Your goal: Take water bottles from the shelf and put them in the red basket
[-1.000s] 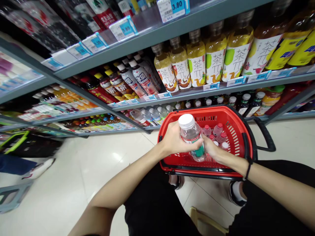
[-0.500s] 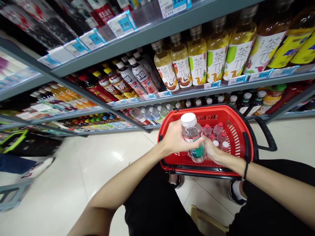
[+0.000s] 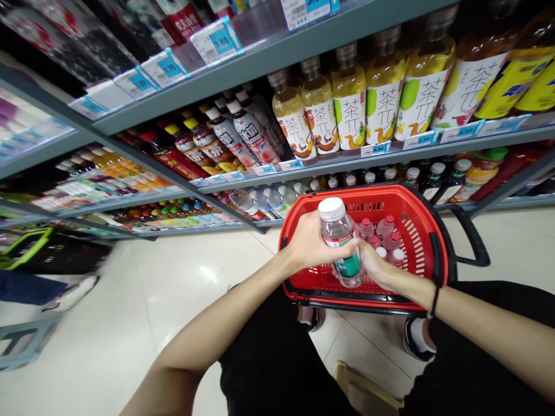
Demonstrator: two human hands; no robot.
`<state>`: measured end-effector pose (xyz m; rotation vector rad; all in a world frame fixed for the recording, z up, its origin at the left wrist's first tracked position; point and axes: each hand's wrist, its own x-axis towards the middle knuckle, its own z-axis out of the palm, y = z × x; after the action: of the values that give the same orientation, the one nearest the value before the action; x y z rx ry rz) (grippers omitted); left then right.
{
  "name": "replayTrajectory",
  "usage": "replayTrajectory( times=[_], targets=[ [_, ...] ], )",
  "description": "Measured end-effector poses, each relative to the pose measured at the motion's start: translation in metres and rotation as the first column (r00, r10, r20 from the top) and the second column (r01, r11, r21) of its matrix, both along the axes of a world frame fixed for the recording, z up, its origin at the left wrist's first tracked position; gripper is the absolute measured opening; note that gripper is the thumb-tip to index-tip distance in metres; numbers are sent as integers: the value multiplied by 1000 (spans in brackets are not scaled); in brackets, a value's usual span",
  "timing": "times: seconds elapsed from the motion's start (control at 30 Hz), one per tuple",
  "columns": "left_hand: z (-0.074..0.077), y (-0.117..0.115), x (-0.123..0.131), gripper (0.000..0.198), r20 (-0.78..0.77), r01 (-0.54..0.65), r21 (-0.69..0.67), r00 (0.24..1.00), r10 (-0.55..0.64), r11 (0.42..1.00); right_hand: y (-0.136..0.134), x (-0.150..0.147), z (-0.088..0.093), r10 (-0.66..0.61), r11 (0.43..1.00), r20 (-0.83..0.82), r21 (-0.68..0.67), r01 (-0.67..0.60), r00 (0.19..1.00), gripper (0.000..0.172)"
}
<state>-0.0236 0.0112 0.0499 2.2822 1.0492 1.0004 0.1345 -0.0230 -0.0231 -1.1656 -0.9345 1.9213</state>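
Note:
Over a red shopping basket (image 3: 416,214) I hold a clear water bottle (image 3: 340,240) with a white cap and a green-and-white label. My left hand (image 3: 310,245) is wrapped round its upper body from the left. My right hand (image 3: 373,263) grips its lower part from the right. The bottle stands almost upright, tilted slightly. Inside the basket lie several small bottles with red caps (image 3: 384,231).
Grey store shelves (image 3: 303,52) carry rows of yellow tea bottles (image 3: 347,104) and other drinks, with blue price tags along the edges. A black handle (image 3: 470,237) juts from the basket's right. At the far left are another person's leg and shoe (image 3: 65,294) and a green-rimmed basket (image 3: 26,245).
The bottle and both hands have shifted very slightly right and down over the basket. The grip is the same.

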Motion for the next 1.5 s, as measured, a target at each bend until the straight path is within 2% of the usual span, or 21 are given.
replayTrajectory(
  times=[0.17, 0.33, 0.47, 0.53, 0.63, 0.8, 0.97, 1.13, 1.33, 1.5],
  targets=[
    [1, 3, 2, 24, 39, -4, -36, 999, 5, 999, -2, -1, 7, 46, 985, -6, -164, -46, 999, 50],
    [2, 4, 2, 28, 6, -26, -119, 1000, 27, 993, -2, -2, 15, 26, 978, -3, -206, -26, 1000, 51],
    [0, 5, 2, 30, 11, -43, -196, 999, 46, 980, -1, -3, 22, 68, 944, 33, -325, -54, 997, 57],
    [-2, 6, 2, 31, 30, -67, -244, 997, 76, 968, -1, -3, 25, 92, 936, 32, -343, -76, 995, 59],
    [-6, 9, 2, 34, 55, -81, -300, 993, 102, 951, -2, -3, 26, 114, 940, 13, -325, -104, 993, 59],
    [-11, 13, 1, 39, 78, -56, -353, 993, 89, 934, -3, -3, 22, 82, 940, -10, -333, -80, 997, 56],
    [-8, 14, 0, 40, 81, -37, -366, 994, 71, 930, -1, -3, 17, 106, 945, 8, -313, -98, 994, 59],
    [-7, 15, -1, 40, 99, -3, -369, 994, 43, 929, 0, -3, 16, 42, 978, 39, -205, -33, 998, 51],
    [-11, 16, -3, 39, 137, 29, -335, 990, 18, 942, 1, -3, 12, 37, 973, 76, -231, -18, 996, 52],
    [-11, 14, -1, 35, 110, -16, -347, 992, 58, 938, -1, -1, 10, 54, 972, -14, -230, -55, 998, 49]
  ],
)
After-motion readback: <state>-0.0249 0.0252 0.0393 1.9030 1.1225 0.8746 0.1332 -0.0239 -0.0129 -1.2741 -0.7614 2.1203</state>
